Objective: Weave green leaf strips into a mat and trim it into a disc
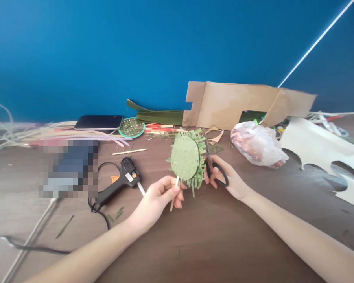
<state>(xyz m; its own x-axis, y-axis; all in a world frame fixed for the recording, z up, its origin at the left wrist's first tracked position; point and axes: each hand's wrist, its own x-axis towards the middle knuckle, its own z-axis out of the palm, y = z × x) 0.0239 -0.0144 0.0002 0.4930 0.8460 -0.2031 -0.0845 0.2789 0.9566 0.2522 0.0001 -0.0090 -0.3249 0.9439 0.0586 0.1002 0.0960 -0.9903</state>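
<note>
My left hand is closed on a thin wooden stick that carries a round green woven disc, held upright above the brown table. Loose green strip ends stick out around the disc's right and lower rim. My right hand is closed through the black handles of a pair of scissors. The scissor blades point up along the disc's right edge, among the strip ends.
A black hot glue gun with its cord lies left of my left hand. Behind are a phone, a small woven round piece, green leaves, cut cardboard, a plastic bag and white cut-out paper.
</note>
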